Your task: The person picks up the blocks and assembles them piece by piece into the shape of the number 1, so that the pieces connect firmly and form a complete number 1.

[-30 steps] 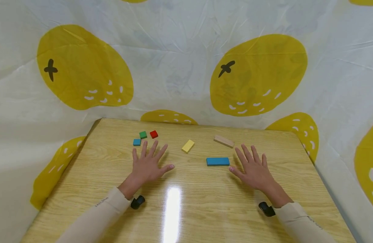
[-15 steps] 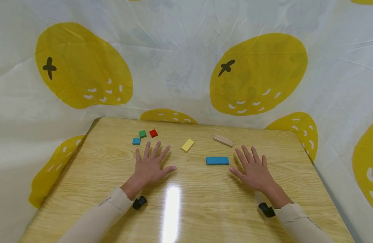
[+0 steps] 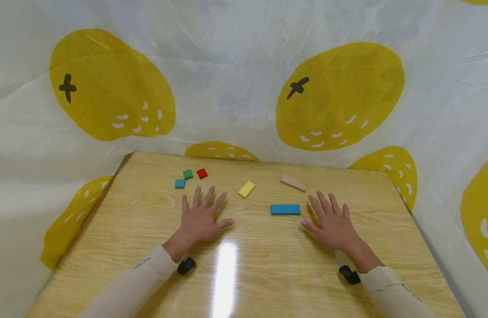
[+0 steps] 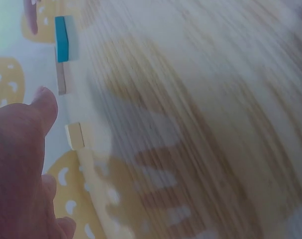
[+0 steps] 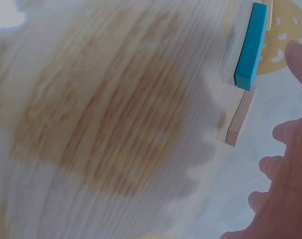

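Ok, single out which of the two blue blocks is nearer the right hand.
The long blue block, beside the right hand. The small blue block is shorter and lies just beyond the left hand, near the green block.

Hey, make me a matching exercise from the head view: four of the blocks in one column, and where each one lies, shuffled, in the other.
1. red block
2. long blue block
3. plain wood block
4. small blue block

A. closest to the thumb of the right hand
B. just nearer the viewer than the green block
C. just right of the green block
D. just beyond the long blue block

Pairs: 1-C, 2-A, 3-D, 4-B
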Motion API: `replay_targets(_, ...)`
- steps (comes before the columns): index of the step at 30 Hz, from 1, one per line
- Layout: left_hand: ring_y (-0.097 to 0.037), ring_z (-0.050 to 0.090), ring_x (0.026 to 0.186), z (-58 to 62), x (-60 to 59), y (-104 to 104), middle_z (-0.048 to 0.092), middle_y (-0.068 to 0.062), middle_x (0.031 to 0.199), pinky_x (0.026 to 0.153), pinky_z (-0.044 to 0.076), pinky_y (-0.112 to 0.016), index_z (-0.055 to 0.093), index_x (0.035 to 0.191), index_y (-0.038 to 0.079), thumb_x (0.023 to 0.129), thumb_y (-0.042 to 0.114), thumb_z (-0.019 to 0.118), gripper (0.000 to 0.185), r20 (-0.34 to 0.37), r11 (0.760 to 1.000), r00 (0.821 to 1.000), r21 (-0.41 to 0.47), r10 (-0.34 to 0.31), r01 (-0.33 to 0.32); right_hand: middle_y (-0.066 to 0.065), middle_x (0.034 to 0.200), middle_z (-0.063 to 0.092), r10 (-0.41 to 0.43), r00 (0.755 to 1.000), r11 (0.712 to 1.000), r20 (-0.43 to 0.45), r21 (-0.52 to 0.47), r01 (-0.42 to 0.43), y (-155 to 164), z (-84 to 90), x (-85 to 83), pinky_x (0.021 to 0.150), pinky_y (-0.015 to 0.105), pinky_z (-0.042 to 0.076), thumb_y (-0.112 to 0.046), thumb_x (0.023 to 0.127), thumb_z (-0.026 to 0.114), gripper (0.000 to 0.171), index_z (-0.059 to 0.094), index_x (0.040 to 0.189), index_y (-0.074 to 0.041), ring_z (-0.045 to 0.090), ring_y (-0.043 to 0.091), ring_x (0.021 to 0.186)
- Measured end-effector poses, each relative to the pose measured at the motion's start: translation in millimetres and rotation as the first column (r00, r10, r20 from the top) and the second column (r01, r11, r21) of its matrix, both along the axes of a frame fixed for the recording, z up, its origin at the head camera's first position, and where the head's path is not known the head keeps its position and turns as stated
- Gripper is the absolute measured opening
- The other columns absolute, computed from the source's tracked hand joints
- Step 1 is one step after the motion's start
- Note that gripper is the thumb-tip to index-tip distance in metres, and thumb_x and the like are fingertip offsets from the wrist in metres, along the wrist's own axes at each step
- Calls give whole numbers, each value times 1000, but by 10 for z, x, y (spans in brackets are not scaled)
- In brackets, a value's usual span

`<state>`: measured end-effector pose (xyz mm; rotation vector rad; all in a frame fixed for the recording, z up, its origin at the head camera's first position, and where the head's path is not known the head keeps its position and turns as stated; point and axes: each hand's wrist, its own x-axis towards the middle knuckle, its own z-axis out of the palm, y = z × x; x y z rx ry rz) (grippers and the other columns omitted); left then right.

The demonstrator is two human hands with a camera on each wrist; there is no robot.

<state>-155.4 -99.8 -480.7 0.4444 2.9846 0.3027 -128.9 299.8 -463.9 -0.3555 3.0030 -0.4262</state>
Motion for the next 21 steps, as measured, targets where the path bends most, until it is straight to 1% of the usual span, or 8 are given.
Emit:
replay_targets(6,-47,-1,162,3,20,66,9,-6,178,120,2,-80,17,167,39,94,82,42,88,11,1000,1000,-10,-4,4,20,175,12,2,1000,1000,-3,6,-2,6,-9,7,116,82,1,-59,103,55,86,22,167,-12,6,53,159)
replay_targets(13,-45,-5,162,-13,59,190,6,-4,178,121,0,-79,18,167,39,94,82,41,88,53,1000,998,-5,-30,31,20,175,13,1,1000,1000,-9,11,-1,21,-30,15,116,82,1,-59,103,54,86,22,167,-12,6,53,159)
replay_targets(21,-45,-2,163,-59,101,317,9,-4,177,121,1,-78,21,166,39,95,81,42,85,43,998,997,21,-58,57,21,174,15,1,1000,1000,-27,11,-1,39,-59,26,116,83,3,-58,102,56,86,23,167,-12,7,53,158)
